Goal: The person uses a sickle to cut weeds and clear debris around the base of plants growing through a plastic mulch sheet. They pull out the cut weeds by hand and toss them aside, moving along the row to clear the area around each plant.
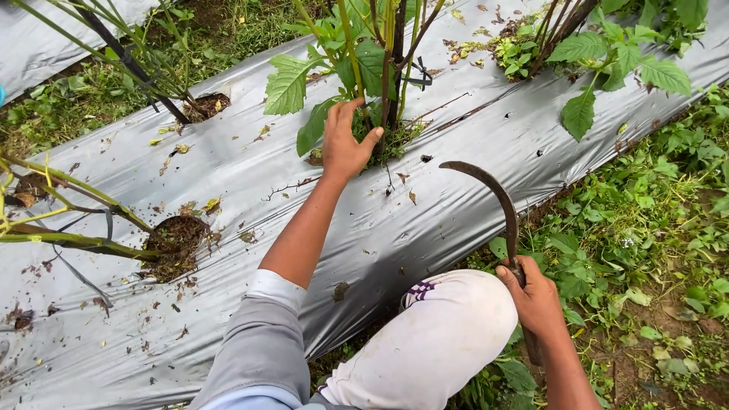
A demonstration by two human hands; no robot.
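At the planting hole in the grey plastic mulch sheet (228,175): left hand (343,144), fingers curled loosely around the base of the clustered green and dark plant stems (383,83). Right hand (535,296), fist closed on the handle of a rusty curved metal sickle (493,201), blade raised beside the white-trousered knee (448,334). Risks, as judged: a careless swing nicking the left fingers, slashing the sheet, or severing sound stems.

Outdoors in flat daylight, grey plastic mulch sheeting (425,228) covers a raised bed beside weedy ground (653,228).
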